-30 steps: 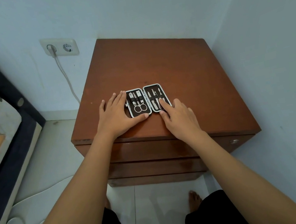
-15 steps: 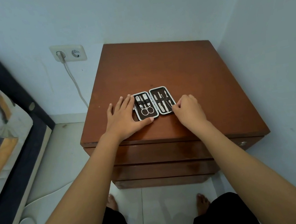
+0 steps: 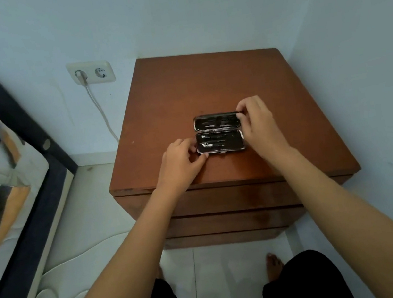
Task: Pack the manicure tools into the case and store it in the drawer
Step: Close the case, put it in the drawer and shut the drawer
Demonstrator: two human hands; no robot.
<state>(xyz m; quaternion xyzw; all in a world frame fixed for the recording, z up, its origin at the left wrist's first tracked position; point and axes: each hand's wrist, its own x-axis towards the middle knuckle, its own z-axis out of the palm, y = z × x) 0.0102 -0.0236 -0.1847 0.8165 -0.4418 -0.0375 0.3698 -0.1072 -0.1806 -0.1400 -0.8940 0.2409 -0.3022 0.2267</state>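
A small black manicure case (image 3: pixel 218 132) with a pale rim lies open on the brown wooden nightstand (image 3: pixel 206 83), one half toward the wall and one half toward me. Metal tools are strapped inside both halves. My left hand (image 3: pixel 181 162) pinches the near half at its left corner. My right hand (image 3: pixel 259 121) grips the far half at its right end, fingers curled over the rim. The nightstand's drawer fronts (image 3: pixel 223 201) below the top are closed.
The nightstand stands in a corner, with a wall close on its right. A wall socket (image 3: pixel 91 72) with a white cable plugged in is to the left. A bed (image 3: pixel 5 190) fills the left side. My bare feet are on the white tile floor.
The case has been turned a quarter turn: its halves lay side by side, now one lies behind the other. Both hands went from resting flat beside it to gripping its ends.
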